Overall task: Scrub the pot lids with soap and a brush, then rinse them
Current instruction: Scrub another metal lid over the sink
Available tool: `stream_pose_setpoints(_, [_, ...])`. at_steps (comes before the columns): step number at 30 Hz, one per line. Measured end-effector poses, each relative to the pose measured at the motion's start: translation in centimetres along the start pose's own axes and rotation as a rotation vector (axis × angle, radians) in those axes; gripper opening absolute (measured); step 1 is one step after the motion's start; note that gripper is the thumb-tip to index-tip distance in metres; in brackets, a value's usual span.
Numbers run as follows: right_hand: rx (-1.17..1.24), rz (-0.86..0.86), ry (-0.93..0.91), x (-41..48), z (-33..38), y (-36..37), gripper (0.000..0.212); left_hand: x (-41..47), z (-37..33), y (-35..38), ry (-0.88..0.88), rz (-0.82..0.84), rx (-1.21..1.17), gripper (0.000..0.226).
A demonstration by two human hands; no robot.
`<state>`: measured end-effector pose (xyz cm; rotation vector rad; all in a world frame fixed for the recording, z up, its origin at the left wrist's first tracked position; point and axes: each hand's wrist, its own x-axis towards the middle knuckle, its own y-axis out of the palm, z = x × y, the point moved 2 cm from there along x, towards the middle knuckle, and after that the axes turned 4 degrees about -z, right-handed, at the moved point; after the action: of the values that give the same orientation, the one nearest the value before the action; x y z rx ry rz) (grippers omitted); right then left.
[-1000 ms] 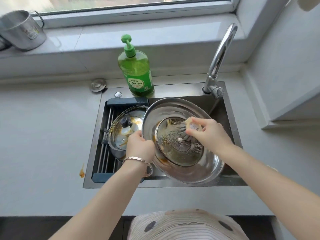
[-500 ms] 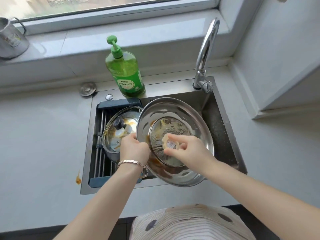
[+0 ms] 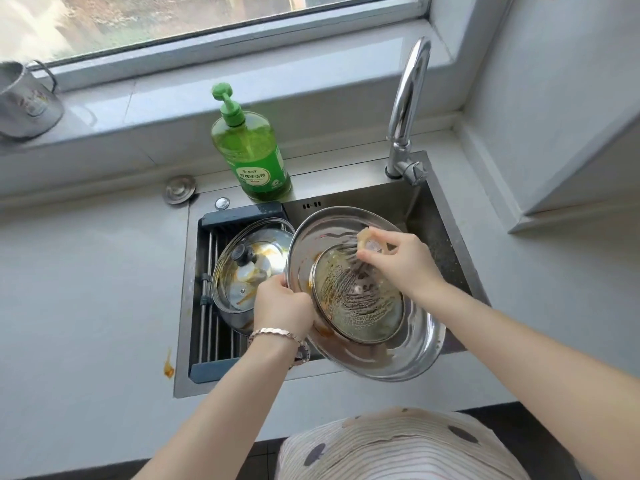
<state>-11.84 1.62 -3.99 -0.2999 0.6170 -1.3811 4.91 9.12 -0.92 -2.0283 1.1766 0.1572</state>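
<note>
**Q:** What do my hands hold?
**A:** My left hand grips the left rim of the large steel lid, fingers curled round the edge. My right hand pinches the pale handle of the brush. Its bristles press on the upper edge of the lid's glass centre.

**Q:** Where is that lid?
**A:** I hold it tilted over the right half of the sink, underside towards me, its lower rim above the sink's near edge. Soapy streaks cover the glass. Orange residue clings to the steel near my left hand.

**Q:** And the second lid?
**A:** The small glass lid, with a black knob and orange smears, lies on a steel pot. The pot stands on the drain rack in the sink's left half. My left hand is just beside this lid's right rim.

**Q:** What stands around the sink?
**A:** The green soap bottle stands at the far edge, and the faucet rises from the far right corner. On the counter a sink plug lies by the far left corner and an orange stain by the near left corner. A metal mug stands on the window sill.
</note>
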Motion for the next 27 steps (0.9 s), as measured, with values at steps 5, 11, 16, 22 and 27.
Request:
stream_pose_setpoints(5, [0.050, 0.111, -0.126, -2.6, 1.8, 1.7, 0.048, -0.2, -0.4, 0.0, -0.011, 0.005, -0.006, 0.013])
stream_pose_setpoints(11, [0.052, 0.068, -0.076, -1.1, 1.4, 0.9, 0.054, -0.7, -0.9, 0.0, 0.013, 0.017, 0.031, 0.016])
stream_pose_setpoints(16, [0.041, 0.095, -0.080, -1.0, 1.1, 0.3, 0.040, -0.2, -0.6, -0.2, 0.004, 0.011, 0.038, 0.014])
stream_pose_setpoints(22, [-0.013, 0.151, -0.129, -3.7, -0.4, 0.8, 0.051, 0.7, 0.1, -0.1, -0.068, -0.026, -0.015, 0.020])
stream_pose_setpoints(27, [-0.049, 0.119, -0.021, -2.1, -2.2, -0.8, 0.048, 0.8, 1.4, 0.4, -0.125, -0.002, -0.057, 0.021])
